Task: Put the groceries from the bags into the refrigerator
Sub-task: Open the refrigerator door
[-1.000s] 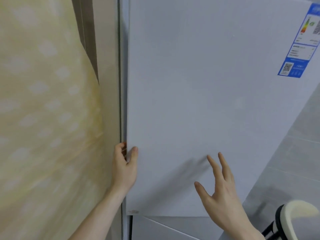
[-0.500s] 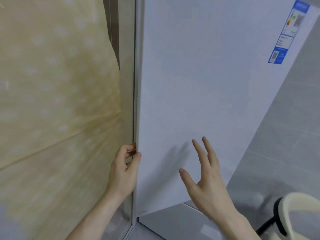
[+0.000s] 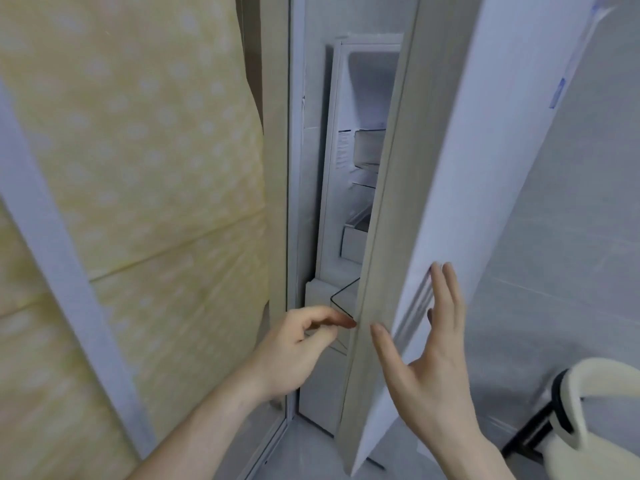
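Refrigerator door [image 3: 460, 188] stands ajar, a narrow gap showing shelves [image 3: 367, 150]. Left hand [image 3: 294, 351], fingers curled, touches the door's inner edge; right hand [image 3: 429, 368] lies flat, fingers straight, on its front.

Soft even light, motion blur, wide-angle bending

1. Refrigerator door [image 3: 460, 174] ajar; narrow vertical gap to the interior [image 3: 360, 161] between door edge and cabinet frame.
2. Left hand [image 3: 298, 348] sits in the gap's lower part.
3. Yellow dotted curtain [image 3: 138, 150] crowds the left side.
4. Right hand [image 3: 429, 358] at the door's outer face.
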`<state>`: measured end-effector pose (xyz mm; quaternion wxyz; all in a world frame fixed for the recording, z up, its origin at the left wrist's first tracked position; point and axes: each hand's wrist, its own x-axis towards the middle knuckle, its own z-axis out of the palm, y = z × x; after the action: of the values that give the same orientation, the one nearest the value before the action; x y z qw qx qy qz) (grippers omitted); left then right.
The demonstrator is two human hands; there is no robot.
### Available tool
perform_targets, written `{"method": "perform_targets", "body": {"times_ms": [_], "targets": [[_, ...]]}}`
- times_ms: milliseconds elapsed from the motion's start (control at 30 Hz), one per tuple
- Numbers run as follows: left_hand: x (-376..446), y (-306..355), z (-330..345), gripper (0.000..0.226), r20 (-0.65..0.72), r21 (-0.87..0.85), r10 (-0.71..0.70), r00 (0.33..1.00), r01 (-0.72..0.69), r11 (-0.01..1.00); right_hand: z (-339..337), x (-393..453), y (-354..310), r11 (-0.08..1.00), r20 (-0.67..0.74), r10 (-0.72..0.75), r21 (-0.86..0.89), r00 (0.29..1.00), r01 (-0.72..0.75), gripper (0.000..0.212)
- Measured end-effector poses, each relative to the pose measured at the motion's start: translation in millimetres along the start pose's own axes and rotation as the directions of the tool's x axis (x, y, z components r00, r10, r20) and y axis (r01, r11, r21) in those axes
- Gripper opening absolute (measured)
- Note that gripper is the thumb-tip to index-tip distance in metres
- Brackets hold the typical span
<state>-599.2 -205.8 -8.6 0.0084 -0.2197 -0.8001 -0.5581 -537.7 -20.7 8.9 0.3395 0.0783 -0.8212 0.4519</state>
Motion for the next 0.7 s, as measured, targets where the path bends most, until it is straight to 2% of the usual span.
{"method": "perform_targets", "body": {"times_ms": [67,133,233,300,367,433,500,600,700], "targets": [[2.8,2.5,-0.4,0.028,0.037,0.04,-0.014,0.999,0.012,0.999,-9.8,-9.4,-4.9,1.0,-0.068,-0.007,0.012,0.998,0.007,0.096],[6.7,2.0,-1.6,0.03,0.034,0.067,-0.012,0.999,0.01,0.998,-18.3,-19.2,-15.2,0.997,-0.166,-0.074,-0.001,0.983,0.075,0.091],[12.3,-1.5,-6.9,0.033,0.017,0.079,-0.008,1.0,0.006,0.997,-26.5,-34.6,-39.2,0.958,-0.337,-0.282,-0.141,0.898,0.248,0.07],[15.1,-5.4,-12.4,0.032,0.013,0.077,0.003,1.0,-0.004,0.997,-26.6,-42.9,-50.2,0.915,-0.355,-0.399,-0.218,0.845,0.341,0.057],[17.3,-9.8,-19.8,0.034,0.017,0.089,0.003,1.0,-0.004,0.996,-22.4,-45.3,-49.5,0.913,-0.26,-0.398,-0.206,0.88,0.352,0.05],[18.9,-14.7,-28.5,0.035,0.028,0.123,-0.003,1.0,0.0,0.992,-15.2,-40.3,-42.8,0.958,-0.082,-0.242,-0.178,0.967,0.225,0.053],[19.4,-18.2,-37.9,0.036,0.042,0.152,-0.007,0.999,0.001,0.988,-7.8,-30.8,-33.2,0.963,0.064,-0.022,-0.268,0.998,0.038,0.055],[17.7,-23.0,-51.1,0.038,0.058,0.18,-0.001,0.998,-0.009,0.984,-0.5,-15.5,-15.7,0.887,0.129,0.173,-0.451,0.977,-0.097,0.055],[14.3,-28.1,-63.9,0.035,0.077,0.196,-0.011,0.997,-0.004,0.981,-1.1,-6.6,-3.7,0.765,0.202,0.439,-0.595,0.875,-0.246,0.066]]}}
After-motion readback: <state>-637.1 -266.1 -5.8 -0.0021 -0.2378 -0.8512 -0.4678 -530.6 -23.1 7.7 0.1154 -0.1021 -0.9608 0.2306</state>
